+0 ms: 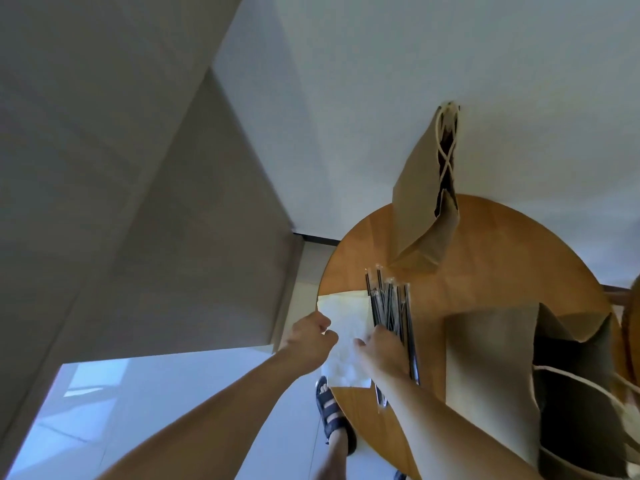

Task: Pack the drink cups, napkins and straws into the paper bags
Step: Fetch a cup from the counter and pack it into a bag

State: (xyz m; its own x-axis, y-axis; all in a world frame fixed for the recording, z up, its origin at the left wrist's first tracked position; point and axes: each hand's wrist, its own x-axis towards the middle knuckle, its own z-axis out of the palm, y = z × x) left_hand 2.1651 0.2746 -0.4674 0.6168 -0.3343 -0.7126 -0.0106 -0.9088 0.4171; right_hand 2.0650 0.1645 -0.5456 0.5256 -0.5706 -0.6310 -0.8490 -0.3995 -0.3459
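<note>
Likely a home; round wooden table (502, 275); roller blind (173, 254).

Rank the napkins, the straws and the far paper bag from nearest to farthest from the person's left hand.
1. The napkins: at the left edge of the table, held by the left hand.
2. The straws: just right of the napkins.
3. The far paper bag: at the table's back.
</note>
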